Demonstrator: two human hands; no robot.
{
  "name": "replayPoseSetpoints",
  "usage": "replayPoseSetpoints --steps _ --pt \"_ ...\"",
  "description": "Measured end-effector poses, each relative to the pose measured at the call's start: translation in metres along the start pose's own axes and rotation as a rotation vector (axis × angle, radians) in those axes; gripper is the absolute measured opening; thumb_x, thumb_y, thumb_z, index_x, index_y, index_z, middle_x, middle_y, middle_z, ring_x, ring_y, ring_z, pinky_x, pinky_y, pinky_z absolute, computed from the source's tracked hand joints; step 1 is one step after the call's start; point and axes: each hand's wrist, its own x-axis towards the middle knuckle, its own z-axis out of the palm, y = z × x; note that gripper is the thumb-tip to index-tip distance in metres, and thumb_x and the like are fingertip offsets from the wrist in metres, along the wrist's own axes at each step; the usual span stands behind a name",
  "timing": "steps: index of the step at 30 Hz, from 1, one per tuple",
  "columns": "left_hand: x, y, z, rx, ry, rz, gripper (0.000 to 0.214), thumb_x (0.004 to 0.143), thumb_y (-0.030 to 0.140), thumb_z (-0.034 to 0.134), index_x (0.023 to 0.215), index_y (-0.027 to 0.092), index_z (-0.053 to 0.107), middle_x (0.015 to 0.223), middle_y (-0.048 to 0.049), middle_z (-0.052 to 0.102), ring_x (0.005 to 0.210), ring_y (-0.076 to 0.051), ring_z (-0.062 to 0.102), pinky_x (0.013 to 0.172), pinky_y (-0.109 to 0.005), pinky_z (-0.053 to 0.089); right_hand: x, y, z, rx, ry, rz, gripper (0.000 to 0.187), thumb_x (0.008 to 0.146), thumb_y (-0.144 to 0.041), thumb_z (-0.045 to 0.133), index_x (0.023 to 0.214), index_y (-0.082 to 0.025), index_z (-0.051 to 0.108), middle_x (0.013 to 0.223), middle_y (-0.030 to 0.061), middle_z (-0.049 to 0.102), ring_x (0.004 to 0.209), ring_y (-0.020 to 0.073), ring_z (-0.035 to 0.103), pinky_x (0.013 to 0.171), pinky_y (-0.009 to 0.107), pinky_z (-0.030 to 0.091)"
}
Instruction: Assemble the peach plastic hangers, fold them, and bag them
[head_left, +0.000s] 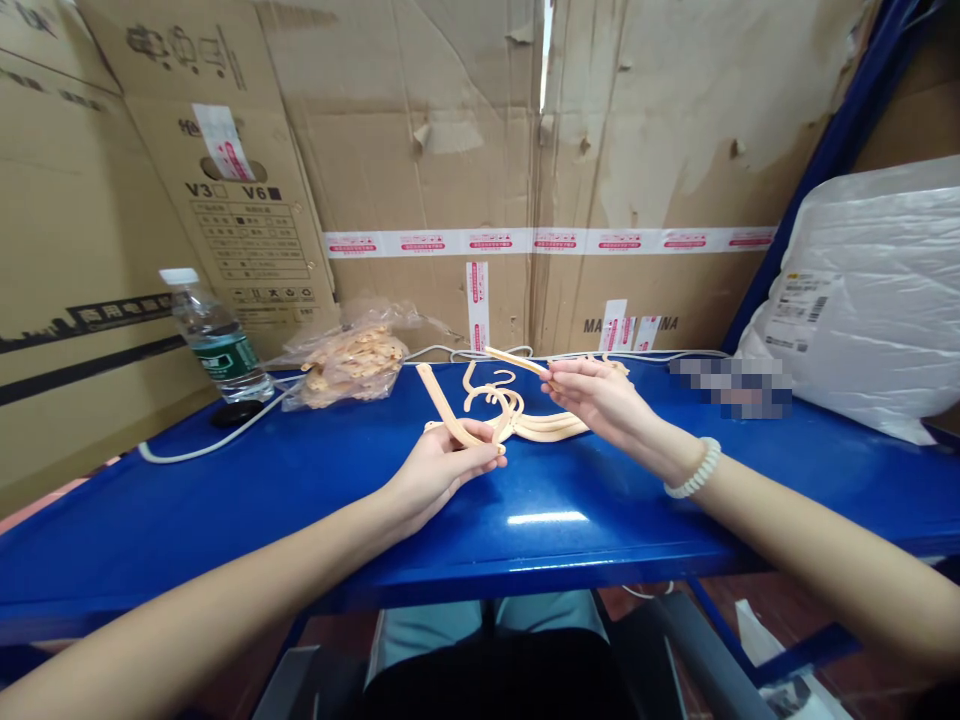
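My left hand (pixel 450 470) is closed around a curved pale wooden strip (pixel 437 392), whose straight end points up and away to the left. Its bent end shows by my thumb. My right hand (pixel 592 395) pinches one end of a second pale wooden strip (pixel 514 357), held raised and pointing left. Beyond and between both hands, several curved wooden pieces (pixel 551 427) lie on the blue table (pixel 637 500), with a hooked piece (pixel 495 390) among them. More pieces sit partly hidden behind my right hand.
A clear plastic bag of wooden pieces (pixel 352 365) and a water bottle (pixel 221 345) stand at the back left, near a dark round object (pixel 236 413). A white cable (pixel 217 445) runs along the table. Cardboard (pixel 450 180) walls the back; a white wrapped package (pixel 870 300) is at right.
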Motion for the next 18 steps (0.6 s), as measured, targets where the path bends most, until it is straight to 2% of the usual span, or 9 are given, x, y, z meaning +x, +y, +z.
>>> replayPoseSetpoints --steps 4,9,11,13,16,18 --pt "-0.001 0.0 0.0 0.024 -0.045 0.012 0.029 0.063 0.018 0.083 0.083 0.013 0.062 0.077 -0.0016 0.068 0.076 -0.013 0.068 0.08 -0.025 0.051 0.002 0.012 0.001 0.026 0.024 0.062 0.023 0.068 -0.013 0.071 0.091 -0.017 0.067 0.095 0.0077 0.07 0.077 0.0146 0.064 0.073 0.03 0.055" --pt "-0.001 0.001 0.002 0.036 -0.065 0.062 0.032 0.062 0.017 0.083 0.077 0.015 0.055 0.079 0.0003 0.065 0.076 -0.013 0.066 0.078 -0.027 0.05 0.005 0.021 -0.002 0.032 0.021 0.075 0.046 0.062 0.001 0.062 0.102 -0.022 0.065 0.095 0.0036 0.065 0.066 0.0101 0.059 0.065 0.027 0.055" --pt "0.0 0.0 0.002 0.034 -0.066 0.077 0.033 0.062 0.018 0.082 0.077 0.015 0.053 0.079 0.0 0.065 0.075 -0.013 0.066 0.078 -0.028 0.05 0.005 0.021 -0.001 0.039 -0.015 0.092 0.046 0.063 0.002 0.061 0.102 -0.021 0.065 0.088 0.0027 0.064 0.067 0.0109 0.059 0.068 0.028 0.056" --pt "0.0 -0.001 0.002 0.025 -0.068 0.089 0.034 0.062 0.017 0.082 0.077 0.016 0.052 0.079 0.0001 0.065 0.075 -0.013 0.066 0.077 -0.028 0.05 0.002 0.019 0.002 0.04 -0.082 0.129 0.035 0.068 0.0 0.061 0.097 -0.019 0.064 0.083 0.0032 0.063 0.073 0.013 0.062 0.076 0.03 0.057" --pt "0.001 -0.002 0.001 -0.01 -0.064 0.097 0.039 0.058 0.016 0.082 0.08 0.017 0.05 0.075 0.0017 0.065 0.071 -0.013 0.066 0.074 -0.027 0.05 -0.007 0.013 0.011 0.088 -0.187 0.208 0.018 0.073 -0.005 0.064 0.085 -0.016 0.059 0.083 0.0047 0.063 0.084 0.0172 0.067 0.088 0.036 0.055" --pt "0.002 -0.003 0.001 -0.044 -0.059 0.093 0.045 0.056 0.015 0.083 0.083 0.018 0.048 0.073 0.003 0.065 0.069 -0.013 0.067 0.072 -0.027 0.05 -0.014 0.01 0.018 0.115 -0.238 0.248 0.017 0.073 -0.008 0.068 0.081 -0.017 0.055 0.086 0.0052 0.064 0.089 0.0188 0.068 0.091 0.038 0.054"
